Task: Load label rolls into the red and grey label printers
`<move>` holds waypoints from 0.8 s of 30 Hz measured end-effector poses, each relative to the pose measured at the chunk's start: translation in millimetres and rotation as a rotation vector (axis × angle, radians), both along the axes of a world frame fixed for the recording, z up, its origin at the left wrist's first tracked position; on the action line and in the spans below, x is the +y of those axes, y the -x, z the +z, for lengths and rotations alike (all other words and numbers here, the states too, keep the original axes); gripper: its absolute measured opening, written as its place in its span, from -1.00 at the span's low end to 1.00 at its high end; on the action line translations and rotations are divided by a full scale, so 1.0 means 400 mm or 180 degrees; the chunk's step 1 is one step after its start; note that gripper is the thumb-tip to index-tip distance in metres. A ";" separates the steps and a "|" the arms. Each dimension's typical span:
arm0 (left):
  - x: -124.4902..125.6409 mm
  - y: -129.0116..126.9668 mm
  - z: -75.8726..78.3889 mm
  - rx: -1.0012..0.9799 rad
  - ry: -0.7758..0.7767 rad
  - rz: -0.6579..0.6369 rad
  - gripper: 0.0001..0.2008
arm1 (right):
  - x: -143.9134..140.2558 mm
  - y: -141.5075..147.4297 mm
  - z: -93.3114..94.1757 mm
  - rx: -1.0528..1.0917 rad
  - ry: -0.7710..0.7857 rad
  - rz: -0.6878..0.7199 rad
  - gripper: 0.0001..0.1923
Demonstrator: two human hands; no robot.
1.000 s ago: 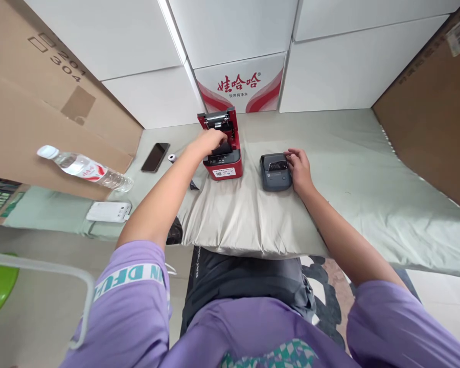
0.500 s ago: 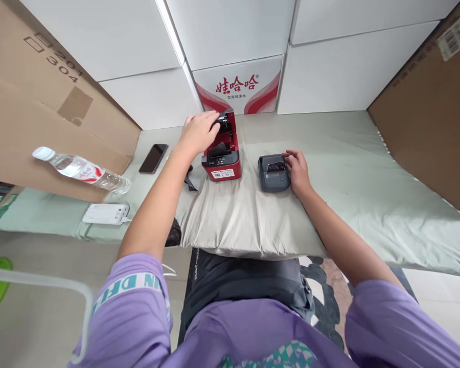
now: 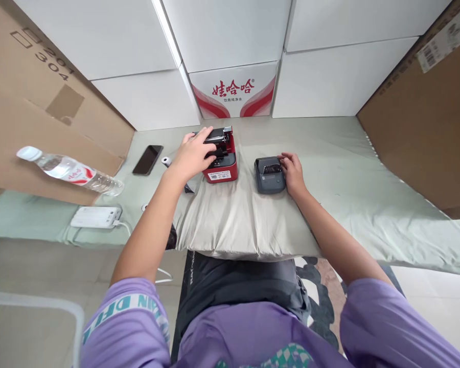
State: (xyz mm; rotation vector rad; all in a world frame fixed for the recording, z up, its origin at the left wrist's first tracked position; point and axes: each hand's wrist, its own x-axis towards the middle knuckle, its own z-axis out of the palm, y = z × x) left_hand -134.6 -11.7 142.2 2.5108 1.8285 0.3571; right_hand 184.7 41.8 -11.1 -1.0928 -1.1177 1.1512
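Note:
A red and black label printer (image 3: 222,174) stands on the cloth-covered surface, its lid (image 3: 216,136) tilted partly down over the body. My left hand (image 3: 190,156) lies over the left side of that lid with the fingers spread; the thumb is near the printer's front top. To the right sits a smaller dark grey portable printer (image 3: 270,184) with a crumpled black piece (image 3: 272,168) on its top. My right hand (image 3: 293,173) rests against its right side, fingertips at the back corner, fingers loosely extended. The inside of the red printer is mostly hidden.
Left of the printers lie a phone (image 3: 148,160), a white power bank (image 3: 95,217) with a cable, a small roll (image 3: 166,161) and a tilted water bottle (image 3: 72,169). White boxes (image 3: 230,30) line the back. Cardboard boxes (image 3: 437,128) stand at both sides.
The red printer's lid has swung down from upright toward the body, with my left hand moving down on it. My right hand stays at the grey printer. The view has shifted slightly.

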 end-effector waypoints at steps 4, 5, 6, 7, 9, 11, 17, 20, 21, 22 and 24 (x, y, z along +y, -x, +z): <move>-0.018 -0.004 -0.007 0.0053 -0.0093 -0.0014 -0.78 | 0.001 0.001 -0.002 -0.0078 -0.0013 0.0009 -0.61; -0.023 -0.005 -0.010 0.0054 -0.0105 -0.0024 -0.77 | 0.002 0.001 -0.002 -0.0077 -0.0013 0.0002 -0.61; -0.028 -0.005 -0.013 0.0054 -0.0107 -0.0048 -0.75 | 0.002 0.001 -0.002 -0.0065 -0.0012 -0.0006 -0.61; -0.032 -0.005 -0.017 0.0054 -0.0100 -0.0083 -0.74 | 0.002 0.002 -0.002 -0.0045 -0.0010 -0.0018 -0.61; -0.039 -0.004 -0.025 0.0064 -0.0074 -0.0137 -0.72 | 0.003 0.002 -0.003 -0.0011 -0.0006 -0.0035 -0.62; -0.044 -0.007 -0.031 0.0075 -0.0051 -0.0088 -0.71 | 0.003 0.001 -0.003 -0.0020 -0.0012 -0.0029 -0.63; -0.040 -0.046 -0.030 0.0070 -0.0050 0.0370 -0.59 | 0.002 -0.001 -0.004 -0.0113 -0.0020 -0.0019 -0.63; -0.026 -0.070 -0.036 0.0000 -0.0056 0.0560 -0.55 | 0.002 -0.001 -0.008 -0.0099 -0.0029 -0.0039 -0.65; -0.021 -0.076 -0.039 -0.0023 -0.0049 0.0608 -0.53 | 0.003 -0.001 -0.010 -0.0107 -0.0046 -0.0048 -0.66; -0.015 -0.081 -0.041 -0.0045 -0.0046 0.0636 -0.50 | 0.003 -0.001 -0.011 -0.0125 -0.0061 -0.0052 -0.67; -0.010 -0.090 -0.041 -0.0098 -0.0048 0.0644 -0.44 | 0.003 -0.002 -0.014 -0.0169 -0.0072 -0.0060 -0.68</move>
